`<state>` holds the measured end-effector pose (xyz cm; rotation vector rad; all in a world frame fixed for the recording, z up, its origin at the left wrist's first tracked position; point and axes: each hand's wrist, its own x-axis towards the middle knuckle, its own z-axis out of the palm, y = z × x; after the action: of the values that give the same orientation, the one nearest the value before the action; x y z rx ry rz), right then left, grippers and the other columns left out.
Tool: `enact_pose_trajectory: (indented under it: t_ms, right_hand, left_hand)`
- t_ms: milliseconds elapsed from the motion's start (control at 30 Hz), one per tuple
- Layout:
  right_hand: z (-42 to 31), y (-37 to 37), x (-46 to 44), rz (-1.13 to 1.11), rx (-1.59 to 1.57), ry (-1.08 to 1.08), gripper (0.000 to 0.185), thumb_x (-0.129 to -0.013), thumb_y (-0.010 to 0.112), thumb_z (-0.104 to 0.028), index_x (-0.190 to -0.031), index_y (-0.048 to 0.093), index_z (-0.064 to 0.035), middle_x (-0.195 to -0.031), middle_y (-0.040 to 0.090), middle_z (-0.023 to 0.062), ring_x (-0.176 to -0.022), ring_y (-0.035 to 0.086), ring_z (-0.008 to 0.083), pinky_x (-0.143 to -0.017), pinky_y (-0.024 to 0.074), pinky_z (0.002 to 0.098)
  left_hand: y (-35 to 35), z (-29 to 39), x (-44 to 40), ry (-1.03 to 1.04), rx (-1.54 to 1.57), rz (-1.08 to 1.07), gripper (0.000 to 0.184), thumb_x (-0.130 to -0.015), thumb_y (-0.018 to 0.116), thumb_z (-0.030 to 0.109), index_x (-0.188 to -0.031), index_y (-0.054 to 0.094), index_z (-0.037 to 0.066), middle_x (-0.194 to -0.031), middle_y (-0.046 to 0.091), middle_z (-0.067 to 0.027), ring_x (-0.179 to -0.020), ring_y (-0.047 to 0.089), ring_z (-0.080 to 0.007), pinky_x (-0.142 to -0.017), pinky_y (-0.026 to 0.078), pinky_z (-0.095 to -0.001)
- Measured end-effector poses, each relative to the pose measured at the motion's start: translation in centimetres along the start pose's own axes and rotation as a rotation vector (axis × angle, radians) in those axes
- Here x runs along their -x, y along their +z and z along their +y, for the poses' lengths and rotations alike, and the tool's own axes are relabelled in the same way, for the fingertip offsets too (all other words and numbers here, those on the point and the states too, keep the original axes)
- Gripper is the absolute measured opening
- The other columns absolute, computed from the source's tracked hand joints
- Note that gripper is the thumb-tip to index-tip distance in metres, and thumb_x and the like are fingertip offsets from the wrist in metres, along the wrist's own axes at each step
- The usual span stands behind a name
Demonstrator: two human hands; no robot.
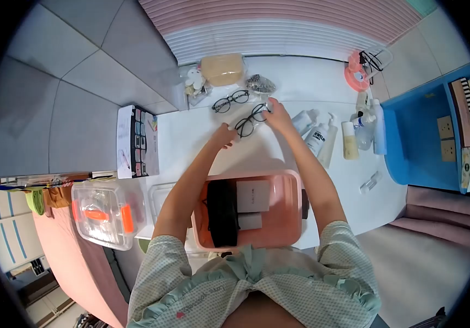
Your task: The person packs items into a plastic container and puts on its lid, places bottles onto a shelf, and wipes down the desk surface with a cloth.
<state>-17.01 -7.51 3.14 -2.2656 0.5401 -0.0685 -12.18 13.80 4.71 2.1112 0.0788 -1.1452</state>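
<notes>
A pair of dark-framed eyeglasses is held up over the white table, tilted, between my two hands. My left hand closes on its left end, and my right hand grips the right end. Just beyond lies a second pair of eyeglasses, touched by neither hand. Close to my body stands a pink plastic bin. Inside it are a long black case and a white box, with another white piece below.
Behind the glasses lie a beige packet and a bagged grey item. Several bottles, including a white pump bottle, stand right, near a blue shelf. At left are a flat box and a clear lidded container.
</notes>
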Motion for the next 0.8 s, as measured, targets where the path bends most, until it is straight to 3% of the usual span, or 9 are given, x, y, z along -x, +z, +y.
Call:
enact_pose_trajectory:
  t_ms: [133,267,467,567,700,800]
  right_hand:
    - [0.5,0.4,-0.8,-0.024,0.023,0.010,0.058,-0.074,0.063,-0.028,-0.125,0.045,-0.0087,-0.091,0.063,0.0189,-0.088,0.061,0.0360,-0.078,0.0481,0.0427]
    - [0.6,-0.1,0.1,-0.065,-0.027,0.029,0.053,-0.073,0.065,-0.027,-0.120,0.050,-0.0094,-0.081,0.065,0.0151,-0.081,0.063,0.0355,-0.074,0.0492,0.0428]
    - [0.5,-2.0,2.9,-0.001,-0.272,0.002,0.041,-0.076,0.066,-0.022,-0.113,0.056,-0.0085,-0.079,0.065,0.0106,-0.071,0.064,0.0236,-0.066,0.0493,0.0334]
    - [-1.6,-5.1,6.1,0.012,-0.489,0.003,0.039,-0.078,0.065,-0.017,-0.114,0.056,-0.0065,-0.077,0.065,0.0082,-0.065,0.062,0.0158,-0.061,0.0480,0.0277]
    - [-3.6,-8.3,11.3,0.094,-0.597,-0.018,0.039,-0.080,0.066,-0.014,-0.117,0.055,-0.0050,-0.077,0.064,0.0065,-0.060,0.057,0.0095,-0.055,0.0441,0.0226]
    - [-4.2,-10.3,15.5,0.137,-0.597,-0.016,0.039,-0.080,0.066,-0.011,-0.118,0.057,-0.0066,-0.077,0.064,0.0047,-0.059,0.051,0.0056,-0.054,0.0403,0.0199]
  left_hand:
    - [0.5,-0.5,-1.4,0.035,0.157,-0.035,0.064,-0.075,0.065,0.032,-0.127,0.037,0.007,-0.086,0.061,-0.0071,-0.070,0.060,-0.0172,-0.061,0.050,-0.0348]
    - [0.1,-0.9,-1.7,0.088,0.162,-0.007,0.055,-0.075,0.066,0.023,-0.123,0.042,0.007,-0.084,0.061,-0.0063,-0.071,0.059,-0.0154,-0.061,0.049,-0.0306]
    - [-1.0,0.3,2.8,0.380,0.327,0.109,0.044,-0.076,0.064,0.007,-0.117,0.049,0.008,-0.081,0.058,-0.0059,-0.070,0.059,-0.0135,-0.062,0.048,-0.0261]
    - [-1.8,0.9,6.1,0.582,0.189,0.164,0.044,-0.076,0.063,0.005,-0.118,0.051,0.008,-0.082,0.057,-0.0056,-0.071,0.059,-0.0134,-0.062,0.048,-0.0252]
    - [-2.1,1.4,11.9,0.772,0.227,0.073,0.049,-0.073,0.066,0.007,-0.120,0.052,0.009,-0.080,0.059,-0.0059,-0.070,0.059,-0.0143,-0.063,0.048,-0.0266]
    - [-2.0,1.2,15.8,0.784,0.138,0.025,0.050,-0.071,0.068,0.007,-0.119,0.054,0.010,-0.081,0.061,-0.0061,-0.073,0.059,-0.0148,-0.067,0.048,-0.0277]
